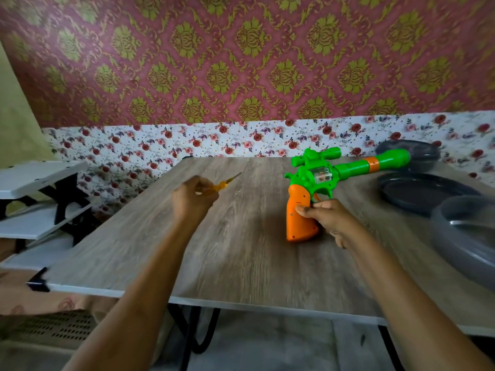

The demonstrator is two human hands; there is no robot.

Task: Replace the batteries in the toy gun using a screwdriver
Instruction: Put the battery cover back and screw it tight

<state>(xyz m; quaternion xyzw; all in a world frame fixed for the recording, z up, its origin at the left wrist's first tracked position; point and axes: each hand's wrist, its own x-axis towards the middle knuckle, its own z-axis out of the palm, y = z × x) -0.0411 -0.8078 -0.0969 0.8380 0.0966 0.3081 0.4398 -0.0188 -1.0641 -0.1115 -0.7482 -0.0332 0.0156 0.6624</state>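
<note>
Two bare forearms reach in from the bottom edge, slim and unsleeved up to where the view cuts them off, ending in the left hand [191, 199] and the right hand [330, 219], with no rings, watch or bracelet showing on either.

My picture is soft and a bit dim, with gentle light and no hard glare. I see faint shadows under my right hand [328, 219] on the table [241, 250]. The screwdriver [223, 184] looks smeared. The dark plates [426, 194] are fuzzy, and the wall [241, 62] bends at the edges
</note>
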